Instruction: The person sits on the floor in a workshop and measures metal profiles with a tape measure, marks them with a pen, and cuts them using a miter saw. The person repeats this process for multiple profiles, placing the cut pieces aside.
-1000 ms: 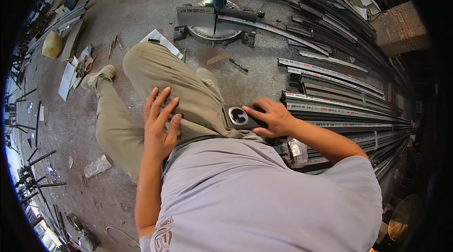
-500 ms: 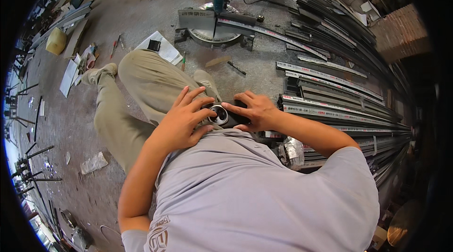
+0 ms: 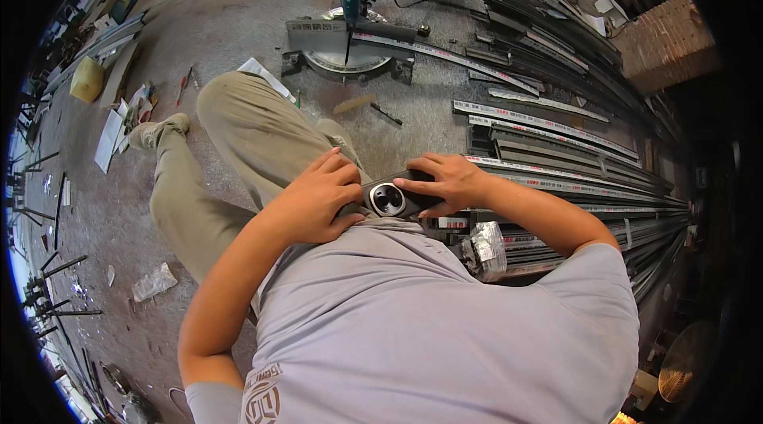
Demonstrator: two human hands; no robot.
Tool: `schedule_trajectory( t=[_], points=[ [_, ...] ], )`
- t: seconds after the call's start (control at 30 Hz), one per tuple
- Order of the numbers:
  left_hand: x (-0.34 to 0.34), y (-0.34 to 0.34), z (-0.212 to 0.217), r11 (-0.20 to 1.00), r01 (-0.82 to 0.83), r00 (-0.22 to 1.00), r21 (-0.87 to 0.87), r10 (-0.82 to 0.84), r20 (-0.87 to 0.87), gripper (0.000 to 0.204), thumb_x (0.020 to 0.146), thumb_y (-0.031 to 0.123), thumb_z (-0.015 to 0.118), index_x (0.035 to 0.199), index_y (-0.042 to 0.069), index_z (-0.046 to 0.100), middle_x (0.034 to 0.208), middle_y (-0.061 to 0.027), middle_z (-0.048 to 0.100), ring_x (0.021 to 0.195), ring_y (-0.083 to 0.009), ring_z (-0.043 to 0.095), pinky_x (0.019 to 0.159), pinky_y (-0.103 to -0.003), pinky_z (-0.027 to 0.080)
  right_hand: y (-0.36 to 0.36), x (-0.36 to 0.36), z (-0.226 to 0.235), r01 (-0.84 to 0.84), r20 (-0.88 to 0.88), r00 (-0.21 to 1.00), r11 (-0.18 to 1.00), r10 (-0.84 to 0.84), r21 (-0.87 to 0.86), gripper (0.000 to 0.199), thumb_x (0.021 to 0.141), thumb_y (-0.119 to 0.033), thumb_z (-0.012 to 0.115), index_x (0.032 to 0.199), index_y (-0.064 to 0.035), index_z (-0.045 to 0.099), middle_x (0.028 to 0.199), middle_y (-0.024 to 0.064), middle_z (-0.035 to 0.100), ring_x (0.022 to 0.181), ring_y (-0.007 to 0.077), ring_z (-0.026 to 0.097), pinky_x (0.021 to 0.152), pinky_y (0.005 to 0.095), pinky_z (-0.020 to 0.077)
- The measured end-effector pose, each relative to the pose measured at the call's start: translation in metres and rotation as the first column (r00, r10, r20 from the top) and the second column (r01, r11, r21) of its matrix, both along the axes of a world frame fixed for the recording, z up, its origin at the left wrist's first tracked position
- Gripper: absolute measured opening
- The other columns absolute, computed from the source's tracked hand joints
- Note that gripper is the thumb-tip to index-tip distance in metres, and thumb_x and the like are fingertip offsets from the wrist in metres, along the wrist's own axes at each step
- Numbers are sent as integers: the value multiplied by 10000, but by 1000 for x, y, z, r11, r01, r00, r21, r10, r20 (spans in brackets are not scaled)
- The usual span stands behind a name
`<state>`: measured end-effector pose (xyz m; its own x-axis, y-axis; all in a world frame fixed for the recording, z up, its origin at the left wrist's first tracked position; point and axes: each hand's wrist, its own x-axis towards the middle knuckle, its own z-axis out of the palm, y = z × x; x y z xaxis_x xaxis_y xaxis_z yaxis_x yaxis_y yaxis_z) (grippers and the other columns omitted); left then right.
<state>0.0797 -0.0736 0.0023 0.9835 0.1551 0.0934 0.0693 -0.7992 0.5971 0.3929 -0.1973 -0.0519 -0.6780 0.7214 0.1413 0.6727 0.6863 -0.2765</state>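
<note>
A dark phone (image 3: 413,200) is held at the waist, just beyond the near hem of the shirt (image 3: 445,305) and to the right of the raised thigh of the trousers (image 3: 250,134). Its long axis is set mainly left to right, with the right end tilted slightly to the far side. The back is turned up, and its round lens disc (image 3: 387,199) is left uncovered between the hands; the screen side is hidden.

The left end is gripped by the left hand (image 3: 322,200), its fingers bent together over the far side and its thumb brought to the near side. The right part is gripped by the right hand (image 3: 451,183), which is spread a little wider, with a fingertip laid just beside the disc and the thumb at the near edge. Both hands are partly closed, and only the phone is seen to be held.

On the far side of the floor (image 3: 222,42) a saw (image 3: 350,50) is placed, with a strip lying across its base to the right. More strips (image 3: 548,185) are stacked at the right. At the far left, papers (image 3: 110,140) and a yellow can (image 3: 87,79) are seen.
</note>
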Motion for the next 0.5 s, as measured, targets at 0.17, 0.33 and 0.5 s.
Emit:
schedule_trajectory(
  t=[0.17, 0.33, 0.5],
  points=[
    [7, 2, 0, 992, 31, 997, -124, -22, 77, 153, 879, 179, 762, 934, 86, 653, 984, -61, 648, 1170, -310, 561, 1251, -572, 241, 15, 9, 7, -67, 45, 997, 997, 66, 26, 839, 817, -559, 787, 1560, -326, 477, 1278, 149, 577, 1022, 295, 617, 744, 378, 581],
    [21, 4, -1, 990, 25, 996, -141, -13, 86, 159, 898, 188, 757, 888, 86, 635, 828, -35, 621, 1066, -290, 583, 1238, -546, 229, 33, 9, 7, -159, 52, 987, 976, 153, 150, 806, 835, -580, 765, 1554, -359, 477, 1315, 152, 562, 1048, 303, 617, 780, 378, 570],
    [32, 16, -5, 999, 39, 995, 16, -41, 96, 256, 912, 316, 742, 830, 91, 652, 811, -25, 631, 984, -288, 568, 1118, -502, 337, 39, -1, 9, -239, 24, 970, 934, 241, 265, 782, 829, -567, 768, 1525, -323, 505, 1329, 166, 554, 1072, 320, 615, 791, 396, 572]
  ],
)
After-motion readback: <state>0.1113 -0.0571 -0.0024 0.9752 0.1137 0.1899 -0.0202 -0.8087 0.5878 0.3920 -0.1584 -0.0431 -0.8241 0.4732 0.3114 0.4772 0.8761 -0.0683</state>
